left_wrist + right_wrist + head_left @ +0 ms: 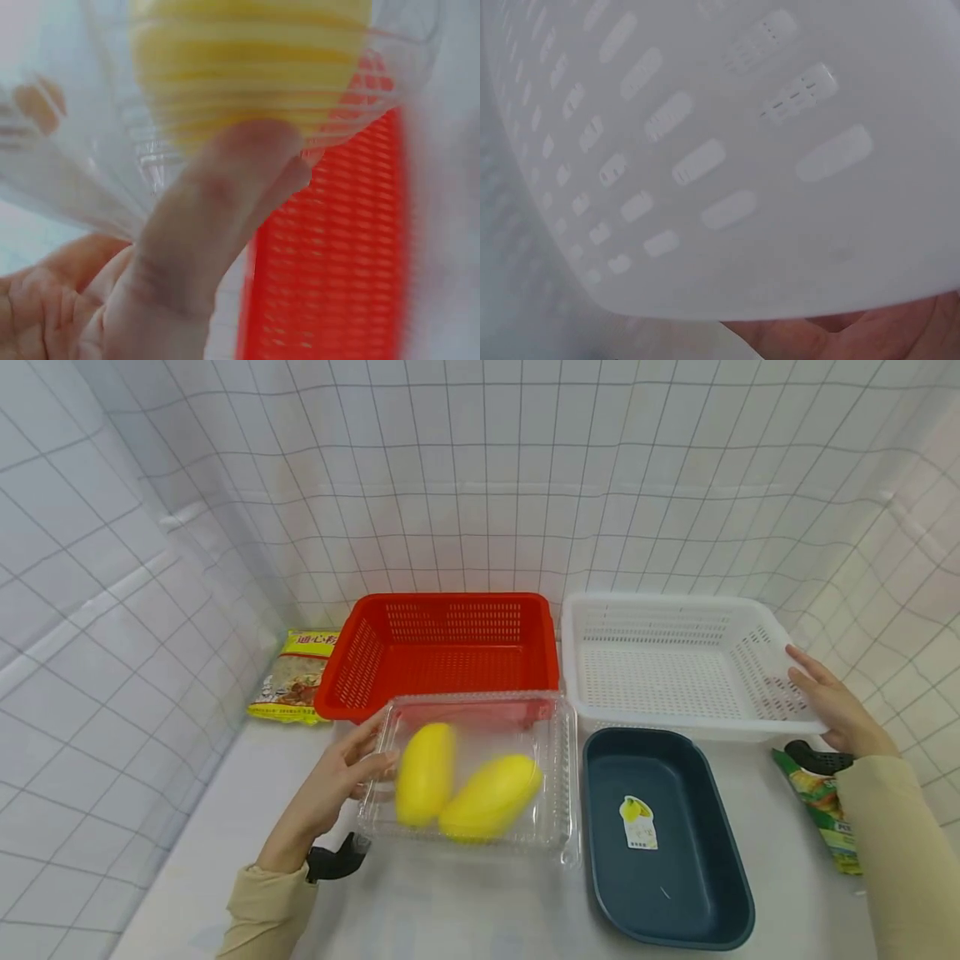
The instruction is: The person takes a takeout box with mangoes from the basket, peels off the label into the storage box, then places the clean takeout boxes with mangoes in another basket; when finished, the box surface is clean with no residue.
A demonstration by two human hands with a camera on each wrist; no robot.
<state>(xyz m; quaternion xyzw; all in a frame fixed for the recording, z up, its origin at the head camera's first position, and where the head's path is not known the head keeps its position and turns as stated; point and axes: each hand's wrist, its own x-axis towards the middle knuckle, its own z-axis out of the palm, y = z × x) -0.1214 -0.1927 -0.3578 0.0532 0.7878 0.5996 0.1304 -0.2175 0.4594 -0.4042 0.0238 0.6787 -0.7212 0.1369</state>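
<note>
My left hand [337,785] grips the left side of a clear plastic box [480,706], its thumb [202,217] lying across the ribbed wall. Two yellow mangoes [491,797] lie inside the box. Held above the table, the box overlaps the front edge of a red basket [450,668]. On the far right, my right hand [843,706] rests against the right side of a white basket [652,677], fingers extended along its rim. The right wrist view is filled by the slotted basket wall [780,247], with part of that hand below; most of its fingers are hidden there.
A dark blue tray [705,827] with a fruit-picture label [640,831] stands in front of the white basket. A yellow food bag [292,681] lies left of the red basket. Below my right wrist is a green packet [828,814]. Checked cloth [480,485] hangs behind and on both sides.
</note>
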